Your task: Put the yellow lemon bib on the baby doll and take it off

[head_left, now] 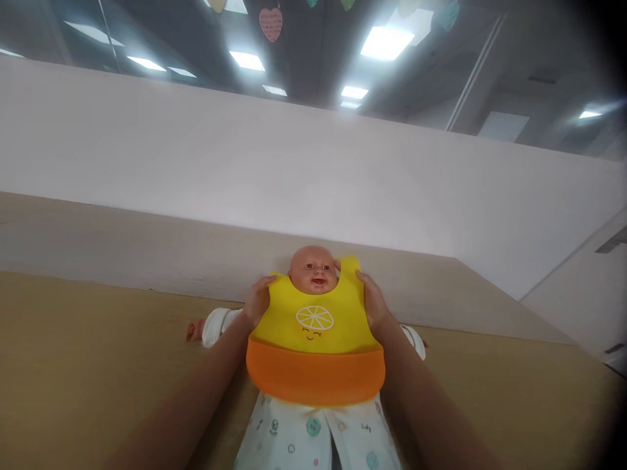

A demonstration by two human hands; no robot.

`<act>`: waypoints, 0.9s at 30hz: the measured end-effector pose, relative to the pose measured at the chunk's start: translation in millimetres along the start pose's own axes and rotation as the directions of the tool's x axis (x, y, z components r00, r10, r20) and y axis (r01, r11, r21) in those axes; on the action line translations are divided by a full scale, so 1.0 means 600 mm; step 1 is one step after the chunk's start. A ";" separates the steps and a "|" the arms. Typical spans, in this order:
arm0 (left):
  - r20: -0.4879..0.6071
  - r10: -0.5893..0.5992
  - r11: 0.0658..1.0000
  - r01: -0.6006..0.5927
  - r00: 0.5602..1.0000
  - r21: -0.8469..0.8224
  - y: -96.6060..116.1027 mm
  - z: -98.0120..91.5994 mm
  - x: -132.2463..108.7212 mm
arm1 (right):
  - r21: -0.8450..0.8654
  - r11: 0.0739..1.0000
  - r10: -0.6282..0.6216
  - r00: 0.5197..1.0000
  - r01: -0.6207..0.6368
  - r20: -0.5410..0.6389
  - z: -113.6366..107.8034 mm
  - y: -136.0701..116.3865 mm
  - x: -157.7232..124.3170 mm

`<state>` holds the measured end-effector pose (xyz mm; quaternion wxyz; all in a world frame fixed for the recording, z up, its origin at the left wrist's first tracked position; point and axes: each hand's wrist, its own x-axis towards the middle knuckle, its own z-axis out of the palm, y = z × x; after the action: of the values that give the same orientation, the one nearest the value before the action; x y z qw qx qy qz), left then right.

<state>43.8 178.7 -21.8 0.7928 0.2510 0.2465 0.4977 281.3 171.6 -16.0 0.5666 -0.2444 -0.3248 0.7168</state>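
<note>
A baby doll lies face up, arms spread, in a white outfit with small prints. Over its chest rests a yellow bib with an orange catch pocket and a lemon-slice face. My left hand grips the bib's upper left edge, near the doll's shoulder. At the opposite edge, my right hand is closed on the bib below its raised neck strap. The fingers of both hands are partly hidden behind the bib.
The doll lies on a wooden surface. A raised strip runs behind its head, against a white wall. Higher up, dark glass reflects ceiling lights, with a pink heart-shaped note hanging there.
</note>
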 end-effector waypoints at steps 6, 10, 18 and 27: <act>0.025 0.007 1.000 -0.007 1.000 0.004 -0.003 -0.001 0.003 | 0.121 0.990 0.082 0.993 -0.071 -0.088 -0.015 0.016 0.012; 0.099 0.019 0.999 -0.023 0.995 0.033 -0.006 -0.011 0.010 | 0.067 0.983 0.177 0.980 -0.171 -0.091 -0.025 0.020 0.026; 0.140 -0.046 0.998 0.038 0.989 0.059 -0.011 -0.033 0.033 | -0.156 0.929 0.311 0.937 -0.335 -0.162 -0.035 0.019 0.058; 0.143 -0.203 0.972 0.182 0.969 0.148 -0.014 -0.032 0.024 | -0.431 0.876 0.225 0.974 -0.217 -0.035 -0.038 0.027 0.065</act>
<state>42.7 191.5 -43.9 0.8359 0.3167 0.2392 0.3791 278.0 211.5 -42.6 0.4102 -0.3932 -0.4500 0.6889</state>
